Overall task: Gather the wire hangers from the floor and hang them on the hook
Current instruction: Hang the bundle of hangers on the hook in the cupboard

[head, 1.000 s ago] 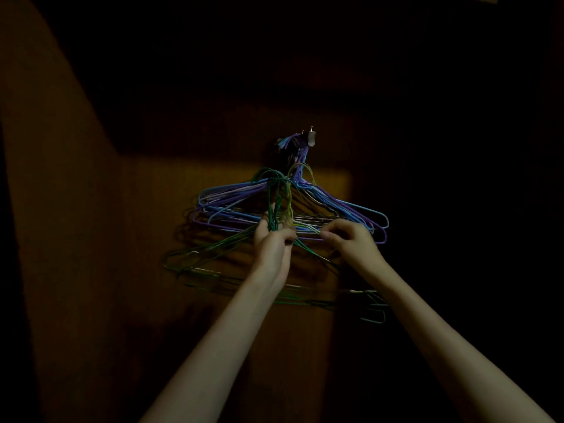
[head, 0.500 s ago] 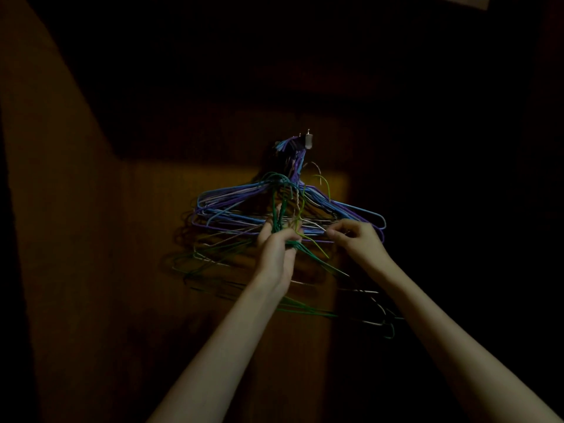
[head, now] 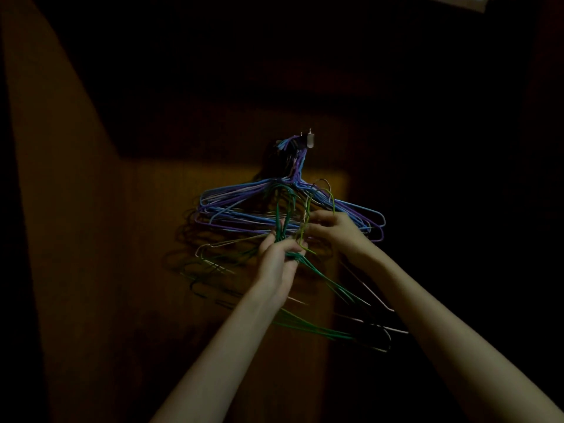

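A small metal hook (head: 309, 140) sticks out of a dark wooden door. Several blue and purple wire hangers (head: 244, 206) hang from it. Below them my left hand (head: 279, 261) grips the necks of a bundle of green and pale wire hangers (head: 329, 285), whose bodies slope down to the right. My right hand (head: 334, 230) pinches a yellow-green hanger neck (head: 308, 218) at the top of that bundle, just right of my left hand. The bundle's hook ends reach up among the hanging ones, below the metal hook.
The wooden door (head: 146, 270) fills the view, lit dimly in the middle and dark above and to the right. A pale strip (head: 457, 0) shows at the top right corner.
My right hand has moved left to the bundle's necks and now pinches one. The bundle in my left hand has tilted, its right side dropping lower.
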Motion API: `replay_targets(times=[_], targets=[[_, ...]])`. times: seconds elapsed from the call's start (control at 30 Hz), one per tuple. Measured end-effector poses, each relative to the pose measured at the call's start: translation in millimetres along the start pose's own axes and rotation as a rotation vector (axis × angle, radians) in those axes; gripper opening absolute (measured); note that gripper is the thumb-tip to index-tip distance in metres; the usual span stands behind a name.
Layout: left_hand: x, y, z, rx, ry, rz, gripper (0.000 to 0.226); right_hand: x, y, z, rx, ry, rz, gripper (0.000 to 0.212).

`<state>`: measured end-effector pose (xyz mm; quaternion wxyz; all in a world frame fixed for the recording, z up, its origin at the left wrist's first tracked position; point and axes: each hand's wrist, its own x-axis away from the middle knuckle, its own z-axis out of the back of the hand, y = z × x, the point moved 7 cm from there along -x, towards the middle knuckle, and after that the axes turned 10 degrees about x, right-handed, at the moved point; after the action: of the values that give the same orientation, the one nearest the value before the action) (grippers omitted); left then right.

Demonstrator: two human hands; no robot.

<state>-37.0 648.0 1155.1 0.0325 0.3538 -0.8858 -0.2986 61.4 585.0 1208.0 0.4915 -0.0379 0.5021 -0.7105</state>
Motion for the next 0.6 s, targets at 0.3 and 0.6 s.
replay_targets(times=[0.3,0.6], targets=[[27,8,-1,0.088,0.022,0.033,0.061,4,-5,0,0.073,0.075,-0.016,0.010],[61,16,1,0.175,0.039,0.073,0.058,20,-6,8,0.212,0.232,-0.072,0.018]])
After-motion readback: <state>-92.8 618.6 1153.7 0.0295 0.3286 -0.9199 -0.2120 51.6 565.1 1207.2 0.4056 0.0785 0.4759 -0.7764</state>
